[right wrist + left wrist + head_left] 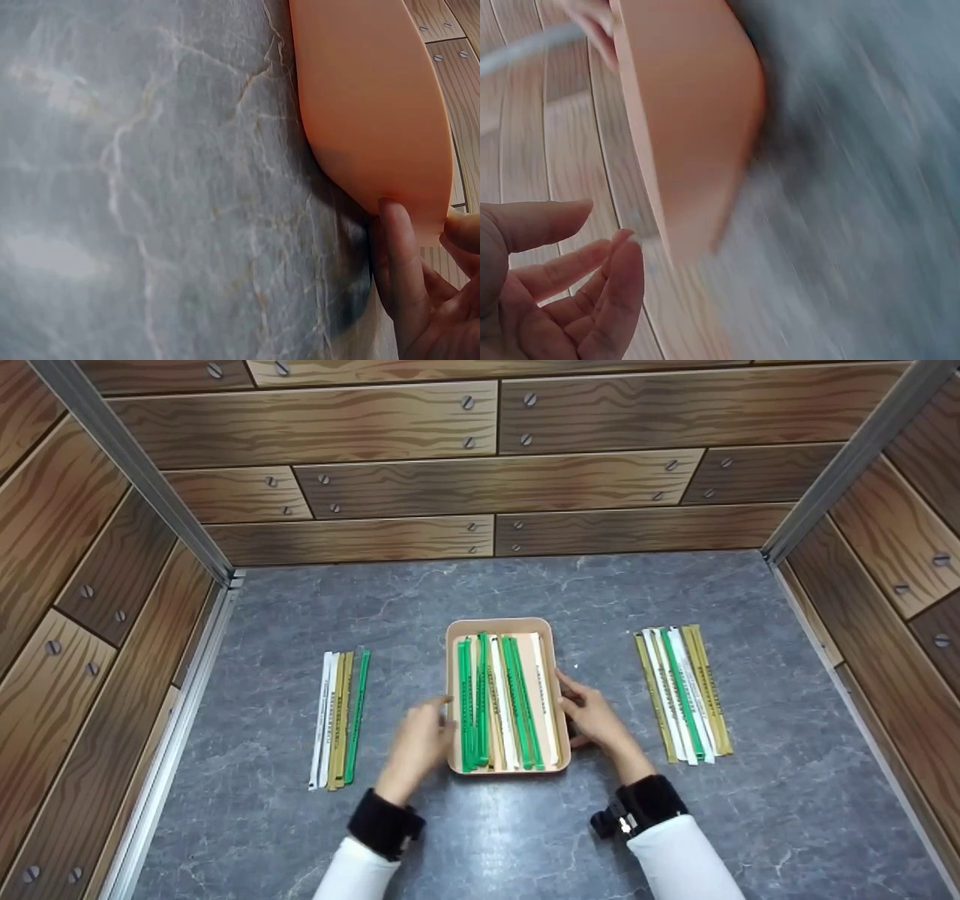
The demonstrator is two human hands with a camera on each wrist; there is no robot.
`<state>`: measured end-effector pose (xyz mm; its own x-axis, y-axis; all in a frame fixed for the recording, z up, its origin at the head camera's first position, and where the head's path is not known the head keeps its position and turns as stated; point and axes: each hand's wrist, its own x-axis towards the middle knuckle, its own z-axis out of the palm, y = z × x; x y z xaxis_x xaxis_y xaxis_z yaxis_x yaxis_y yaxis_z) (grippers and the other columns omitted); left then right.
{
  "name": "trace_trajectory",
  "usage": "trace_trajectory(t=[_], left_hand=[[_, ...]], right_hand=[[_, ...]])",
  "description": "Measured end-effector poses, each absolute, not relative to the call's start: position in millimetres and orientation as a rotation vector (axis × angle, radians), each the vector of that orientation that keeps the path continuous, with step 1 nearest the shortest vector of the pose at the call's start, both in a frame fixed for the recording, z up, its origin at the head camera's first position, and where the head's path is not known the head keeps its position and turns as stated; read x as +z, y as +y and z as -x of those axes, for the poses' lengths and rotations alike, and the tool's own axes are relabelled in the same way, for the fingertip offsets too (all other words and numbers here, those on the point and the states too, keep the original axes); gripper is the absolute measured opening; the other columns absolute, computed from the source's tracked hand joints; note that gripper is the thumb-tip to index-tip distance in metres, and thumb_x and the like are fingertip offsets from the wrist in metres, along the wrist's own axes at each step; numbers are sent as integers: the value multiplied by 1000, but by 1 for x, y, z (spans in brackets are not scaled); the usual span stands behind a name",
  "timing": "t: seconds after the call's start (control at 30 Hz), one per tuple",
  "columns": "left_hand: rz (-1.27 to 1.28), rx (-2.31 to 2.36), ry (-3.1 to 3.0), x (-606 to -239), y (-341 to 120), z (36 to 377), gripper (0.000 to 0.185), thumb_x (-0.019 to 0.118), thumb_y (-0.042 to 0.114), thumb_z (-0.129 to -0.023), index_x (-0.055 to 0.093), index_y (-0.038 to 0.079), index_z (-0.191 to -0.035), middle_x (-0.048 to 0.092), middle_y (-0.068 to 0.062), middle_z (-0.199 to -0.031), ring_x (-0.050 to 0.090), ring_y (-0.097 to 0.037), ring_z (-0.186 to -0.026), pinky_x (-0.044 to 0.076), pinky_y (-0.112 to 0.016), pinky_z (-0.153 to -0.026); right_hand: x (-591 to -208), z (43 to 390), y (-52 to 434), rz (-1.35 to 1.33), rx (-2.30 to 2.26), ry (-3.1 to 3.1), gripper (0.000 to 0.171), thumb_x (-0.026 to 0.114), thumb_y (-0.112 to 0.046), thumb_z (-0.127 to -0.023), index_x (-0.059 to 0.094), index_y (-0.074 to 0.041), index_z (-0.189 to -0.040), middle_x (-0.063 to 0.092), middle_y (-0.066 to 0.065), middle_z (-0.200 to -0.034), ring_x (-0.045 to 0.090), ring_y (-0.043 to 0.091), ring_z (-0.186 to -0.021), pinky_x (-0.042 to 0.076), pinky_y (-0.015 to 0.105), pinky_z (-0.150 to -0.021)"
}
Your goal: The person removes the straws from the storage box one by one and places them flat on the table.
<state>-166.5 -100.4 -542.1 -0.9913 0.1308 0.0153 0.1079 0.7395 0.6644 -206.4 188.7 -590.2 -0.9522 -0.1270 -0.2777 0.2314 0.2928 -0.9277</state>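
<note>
A peach-coloured tray (pixel 501 625) with rounded corners holds several long slim printed sticks (pixel 513 705) in green, white and gold, laid lengthwise. My right hand (pixel 592 718) is at the tray's right side. In the right wrist view the right hand (pixel 427 289) grips the tray (pixel 367 97), one fingertip on the outer wall and the thumb at the rim. My left hand (pixel 421 741) is by the tray's left side. Its thumb and loosely bent fingers stand apart with nothing between them in the left wrist view, where the left hand (pixel 562 292) is beside the tray wall (pixel 690 112).
To the left lies a group of white, gold and green sticks (pixel 340 720) on the grey marbled surface (pixel 495 840). A similar group of sticks (pixel 682 694) lies on the right. Wood-patterned panels (pixel 480 484) wall in the back and sides.
</note>
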Motion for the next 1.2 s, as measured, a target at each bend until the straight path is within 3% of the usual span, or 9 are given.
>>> trace_trajectory(t=[0.1,0.2,0.3,0.33,0.5,0.63,0.87,1.2], left_hand=[[-208,1126,2821,-542,-80,166,50,69,4,-87,53,-4,-134,67,-21,-103,63,-19,-67,55,-28,-58],[-218,1091,2803,-545,-66,168,54,69,6,-88,50,-3,-138,59,-27,-123,67,-28,-87,57,-33,-73],[-259,1029,2832,-548,-56,171,53,69,6,-88,51,-4,-137,56,-28,-127,63,-36,-103,54,-42,-86],[-266,997,2843,-550,-53,172,53,69,6,-88,52,-3,-137,57,-27,-126,60,-39,-110,52,-45,-90],[-258,903,2834,-556,-43,180,53,69,2,-85,55,0,-136,57,-27,-123,60,-39,-107,53,-46,-87],[-224,868,2852,-563,-38,187,53,65,-4,-79,58,-2,-131,60,-26,-113,62,-39,-97,55,-45,-81],[-255,806,2959,-572,-37,194,33,64,-8,-79,64,-4,-112,62,-24,-94,64,-39,-84,55,-49,-71],[-290,792,2981,-576,-39,196,36,60,-16,-77,64,-5,-111,63,-25,-93,64,-40,-84,56,-48,-70]], right_hand=[[-590,207,189,-94,-1718,2261,56,52,-7,-101,38,-23,-152,56,25,-126,66,31,-84,56,47,-47],[-591,206,189,-92,-1727,2263,56,52,-7,-101,38,-23,-152,56,26,-126,66,32,-84,55,48,-47],[-591,206,190,-78,-1710,2283,55,52,-7,-101,38,-21,-152,57,26,-125,66,32,-85,55,47,-46],[-591,206,190,-79,-1702,2289,55,52,-8,-101,38,-21,-152,57,26,-125,65,32,-86,55,47,-46],[-589,206,190,-75,-1666,2301,55,52,-9,-101,38,-21,-153,57,24,-125,65,31,-87,56,45,-47],[-589,206,190,-78,-1675,2294,55,52,-8,-101,38,-21,-152,57,24,-124,65,31,-86,56,46,-47],[-590,206,191,-79,-1685,2288,55,52,-7,-101,38,-21,-153,58,25,-123,65,31,-85,56,46,-47],[-591,206,190,-85,-1686,2291,55,53,-8,-101,39,-23,-152,58,24,-124,66,32,-83,56,46,-47]])
